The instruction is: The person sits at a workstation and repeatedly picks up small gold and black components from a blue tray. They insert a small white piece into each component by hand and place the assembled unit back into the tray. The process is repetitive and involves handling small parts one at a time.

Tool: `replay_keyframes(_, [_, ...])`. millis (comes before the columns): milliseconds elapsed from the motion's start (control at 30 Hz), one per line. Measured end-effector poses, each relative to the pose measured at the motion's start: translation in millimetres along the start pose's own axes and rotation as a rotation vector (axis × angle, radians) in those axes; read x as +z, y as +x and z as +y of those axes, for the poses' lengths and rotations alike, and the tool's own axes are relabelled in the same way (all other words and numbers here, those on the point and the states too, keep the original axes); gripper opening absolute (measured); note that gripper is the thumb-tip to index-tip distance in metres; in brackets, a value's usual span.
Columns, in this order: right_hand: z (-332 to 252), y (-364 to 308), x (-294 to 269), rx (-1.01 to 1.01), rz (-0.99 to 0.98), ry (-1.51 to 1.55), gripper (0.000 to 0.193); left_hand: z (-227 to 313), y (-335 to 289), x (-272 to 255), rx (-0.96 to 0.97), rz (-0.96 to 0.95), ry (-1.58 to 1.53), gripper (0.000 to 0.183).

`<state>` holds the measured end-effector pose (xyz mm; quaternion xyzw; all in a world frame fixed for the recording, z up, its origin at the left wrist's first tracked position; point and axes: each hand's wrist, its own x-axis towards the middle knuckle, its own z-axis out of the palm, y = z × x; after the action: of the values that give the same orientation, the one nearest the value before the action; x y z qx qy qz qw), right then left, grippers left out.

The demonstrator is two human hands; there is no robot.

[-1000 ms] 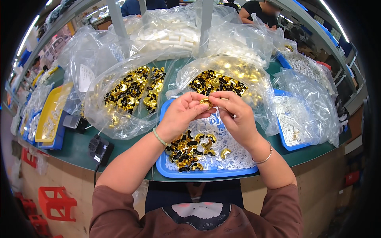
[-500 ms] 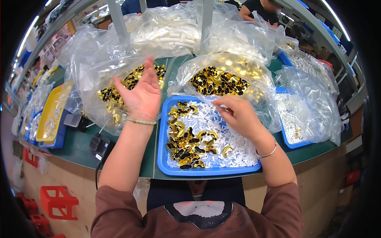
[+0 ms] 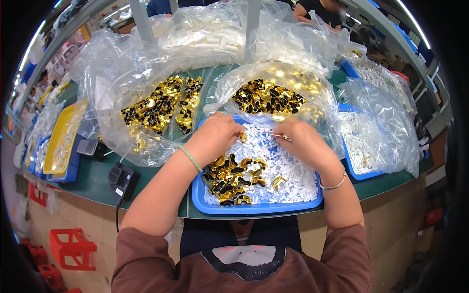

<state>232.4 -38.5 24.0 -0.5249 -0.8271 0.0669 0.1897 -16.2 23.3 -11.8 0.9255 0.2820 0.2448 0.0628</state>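
Observation:
A blue tray (image 3: 259,211) lies before me, with small white strip pieces (image 3: 293,188) spread over it and curved gold-and-black pieces (image 3: 227,180) heaped at its left. Over the tray's far left part, my left hand (image 3: 218,133) pinches a gold piece (image 3: 242,136) between thumb and fingers. My right hand (image 3: 299,137) is over the far right part, its fingers closed on a thin white strip (image 3: 280,136). The two hands are a short way apart, fingertips facing each other.
Beyond the tray, two clear plastic bags hold gold pieces (image 3: 268,96) and more gold pieces (image 3: 155,107). Bagged white tubes (image 3: 205,39) lie farther back. A blue tray (image 3: 364,173) of white pieces stands right; a yellow tray (image 3: 58,168) and black power adapter (image 3: 123,180) are left.
My left hand has come down from above the left bag to the tray and now pinches a gold piece. My right hand has shifted slightly right and stays closed.

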Motion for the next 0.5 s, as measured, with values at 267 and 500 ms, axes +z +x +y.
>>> replay_keyframes(267, [2,-1,5,-0.028,-0.074,-0.005,0.015,2,-1,6,-0.022,0.069,-0.164,0.022])
replay_keyframes(500, [4,3,13,-0.012,-0.06,0.029,0.013,11,3,-6,0.104,-0.083,-0.209,0.026])
